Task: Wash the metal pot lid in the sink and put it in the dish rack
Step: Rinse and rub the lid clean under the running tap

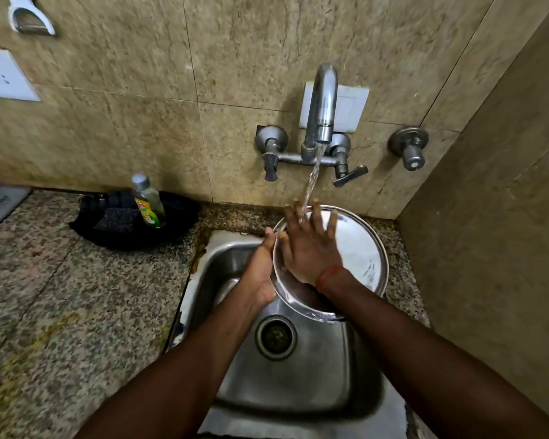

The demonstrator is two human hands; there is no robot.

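Both hands on metal pot lid [358,248], held tilted over far right of sink [314,375]. Left hand [260,270] pinching left rim; right hand [308,245] spread flat on face under tap stream [313,182]. No dish rack visible, so can't tell which way lid travels.

The lid [358,248] is shiny silver, as is the sink [298,375], whose drain [275,337] is dark. The tap [320,109] is grey chrome. Speckled grey-and-tan stone makes up the counter [61,296], yellowish near its front left edge. The wall tiles [140,106] are mottled beige. At the counter's back edge a black tray [178,223] holds a bottle [148,204] of yellow-green liquid, its label perhaps red and yellow. A red thread [325,277] circles the right wrist.
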